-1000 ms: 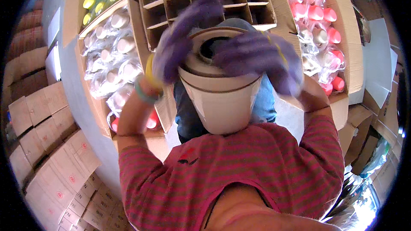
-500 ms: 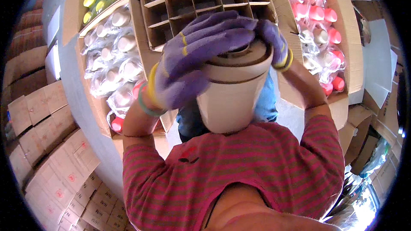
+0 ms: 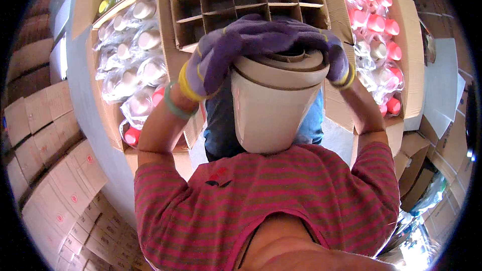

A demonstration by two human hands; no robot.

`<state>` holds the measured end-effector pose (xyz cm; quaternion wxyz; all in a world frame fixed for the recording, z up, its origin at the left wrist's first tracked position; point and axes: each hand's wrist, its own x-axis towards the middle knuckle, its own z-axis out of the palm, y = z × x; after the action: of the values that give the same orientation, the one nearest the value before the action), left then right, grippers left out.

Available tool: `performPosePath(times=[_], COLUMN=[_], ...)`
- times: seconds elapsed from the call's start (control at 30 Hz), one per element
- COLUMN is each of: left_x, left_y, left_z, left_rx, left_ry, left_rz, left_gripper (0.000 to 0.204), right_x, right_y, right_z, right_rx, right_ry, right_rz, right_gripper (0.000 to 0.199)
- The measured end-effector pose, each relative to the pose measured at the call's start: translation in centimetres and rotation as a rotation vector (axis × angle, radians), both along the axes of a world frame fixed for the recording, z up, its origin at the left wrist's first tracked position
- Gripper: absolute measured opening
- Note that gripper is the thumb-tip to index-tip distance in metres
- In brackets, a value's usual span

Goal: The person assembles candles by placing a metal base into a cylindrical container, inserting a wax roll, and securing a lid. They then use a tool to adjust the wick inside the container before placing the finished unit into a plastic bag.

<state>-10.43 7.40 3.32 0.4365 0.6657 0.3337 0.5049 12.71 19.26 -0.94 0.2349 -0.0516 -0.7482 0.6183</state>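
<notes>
Left grip (image 3: 227,50) now farther back around container (image 3: 271,115)

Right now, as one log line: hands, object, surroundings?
left hand: at top left of beige container | right hand: at its top right | beyond: divided carton

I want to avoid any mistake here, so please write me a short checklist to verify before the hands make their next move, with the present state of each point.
1. Hands protected: ok; left hand and right hand both wear purple gloves.
2. Both hands at the beige container: ok; they curve around its top from both sides.
3. Top of the container in full view: not ok; the gloves cover its far part.
4. Base well supported: cannot tell; what lies under it is hidden.
5. Divided carton uncovered: ok; it is open, just beyond the hands.
6. Right carton uncovered: ok; its flaps are open.
</notes>
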Motion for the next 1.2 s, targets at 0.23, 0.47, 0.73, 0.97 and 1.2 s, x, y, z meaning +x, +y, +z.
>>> performPosePath(times=[0.23,0.47,0.73,0.97,1.2], left_x=[-1.6,1.0,0.8,-1.8,-2.9], left_y=[0.5,-1.5,-2.6,0.8,2.0], left_z=[-4.2,-0.9,3.2,-2.5,-3.9], left_rx=[-0.276,-0.013,-0.046,0.146,0.037], left_ry=[-0.259,-0.041,0.22,-0.192,-0.317], left_rz=[0.02,0.293,0.239,-0.047,-0.139], left_gripper=[0.058,0.027,0.017,0.019,0.018], right_x=[-3.0,-0.2,-2.3,-4.2,-5.5], right_y=[-3.9,4.2,2.4,2.2,2.6], right_z=[7.1,-0.7,1.1,3.0,6.4], right_rx=[0.48,0.571,0.388,0.538,0.483], right_ry=[-0.084,0.018,0.279,0.105,-0.026], right_rz=[-0.108,0.046,0.236,0.274,0.416], right_gripper=[0.035,0.061,0.099,0.082,0.063])
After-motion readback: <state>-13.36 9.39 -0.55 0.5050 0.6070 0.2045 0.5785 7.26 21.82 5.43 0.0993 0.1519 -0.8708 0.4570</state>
